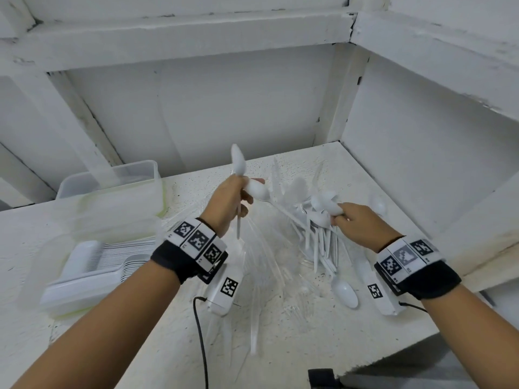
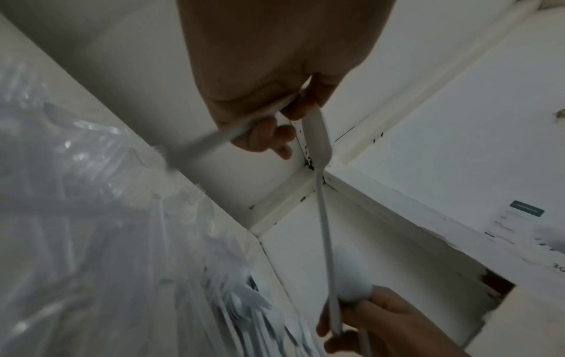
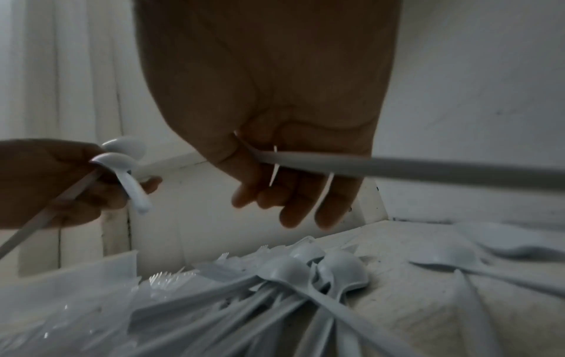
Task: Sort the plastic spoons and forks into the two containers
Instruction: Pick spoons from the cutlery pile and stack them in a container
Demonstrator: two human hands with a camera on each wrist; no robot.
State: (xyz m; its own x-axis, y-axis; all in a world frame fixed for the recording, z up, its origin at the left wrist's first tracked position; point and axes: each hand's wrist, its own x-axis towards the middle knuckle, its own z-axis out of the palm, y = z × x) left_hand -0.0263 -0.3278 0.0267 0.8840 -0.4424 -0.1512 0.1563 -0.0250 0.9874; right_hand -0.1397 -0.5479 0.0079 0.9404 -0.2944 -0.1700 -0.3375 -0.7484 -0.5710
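My left hand (image 1: 238, 199) grips white plastic spoons (image 1: 238, 161); one bowl sticks up above the fist and a handle hangs below it. My right hand (image 1: 344, 216) holds a bunch of white spoons (image 1: 325, 204), handles pointing down over the pile (image 1: 320, 248). In the left wrist view, one spoon (image 2: 318, 145) has its bowl at my left hand (image 2: 263, 101) and its handle reaching my right hand (image 2: 385, 323). The right wrist view shows my right hand (image 3: 275, 135) curled on a handle (image 3: 412, 166). Clear forks (image 1: 261, 265) lie scattered between my wrists.
Two clear containers stand at the left: a far one (image 1: 112, 189) and a near one (image 1: 70, 287) with cutlery stacked in it. Loose spoons (image 1: 345, 290) lie at the right. White walls (image 1: 421, 153) close the back and right; the table edge (image 1: 393, 357) is near.
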